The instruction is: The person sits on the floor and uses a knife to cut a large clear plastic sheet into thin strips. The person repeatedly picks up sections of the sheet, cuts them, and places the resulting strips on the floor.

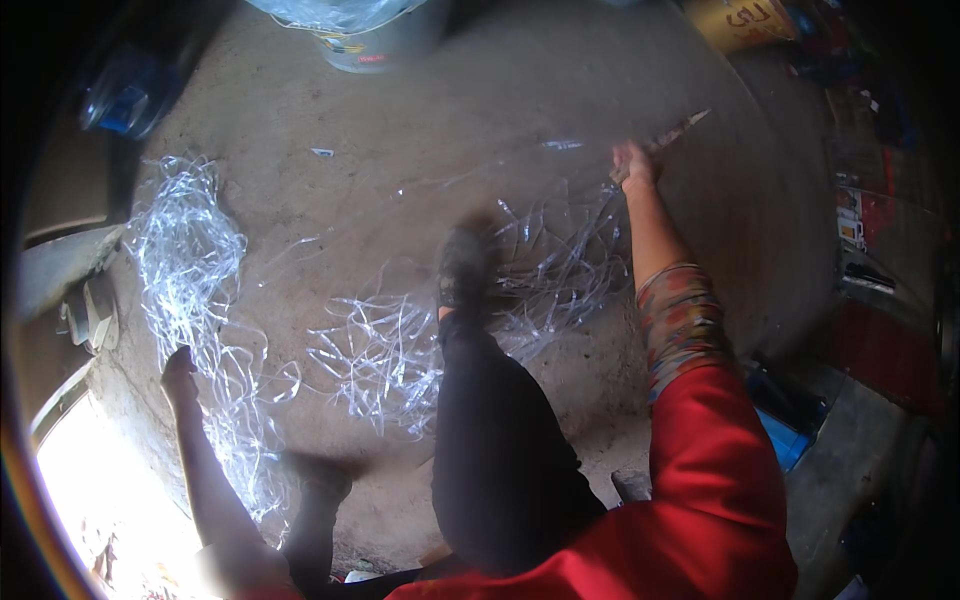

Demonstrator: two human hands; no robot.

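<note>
My right hand (634,165) is stretched out at the upper right, closed on a narrow, pointed knife-like tool (681,129) whose tip aims up and right. Its surface looks worn or rusty. At the lower left, my left hand (180,375) is beside a long tangled heap of clear plastic strips (187,247); its fingers are curled, and whether they grip anything cannot be made out. More loose plastic strips (386,352) lie around my forward foot (461,262). A few faint strands cross the floor between the heap and my right hand.
A white bucket (367,52) filled with clear plastic stands at the top. A blue-tinted clear container (127,101) is at the upper left. A yellow container (750,22) stands at the upper right, and a blue object (784,439) lies by my right elbow. Small scraps dot the concrete floor (360,187).
</note>
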